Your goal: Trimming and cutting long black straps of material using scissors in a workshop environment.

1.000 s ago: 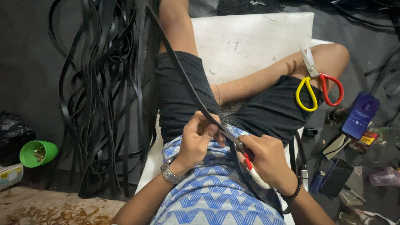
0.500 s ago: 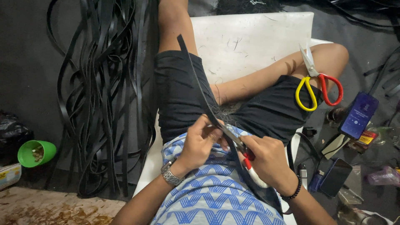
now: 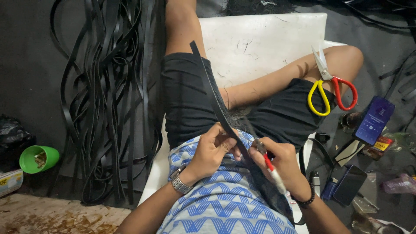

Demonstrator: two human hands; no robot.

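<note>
Fingers of the left hand [image 3: 213, 149] pinch a long black strip [image 3: 207, 84] near its lower end, thumb on top and the other fingers curled beneath it. The right hand [image 3: 284, 162] is wrapped tight around a small red-and-white cutting tool [image 3: 271, 168], its metal tip touching the strip just beside the left thumb. Against a second ago, the strip's free end has swung: it then reached up past the thigh toward the top of the view, and it now lies lower and shorter across the black shorts [image 3: 184, 102], ending over the left thigh. By my reading the strip has been drawn toward the body through the hands, so the tool is meeting a fresh stretch of it. Both hands have kept their place over the lap, on the blue-patterned shirt [image 3: 225, 208]. Relative to the strip, a yellow-and-red pair of scissors [image 3: 331, 89] rests well to the right on the other thigh, a heap of black strips [image 3: 108, 95] hangs to the left, and a green cup [image 3: 39, 158] sits beyond that heap.
</note>
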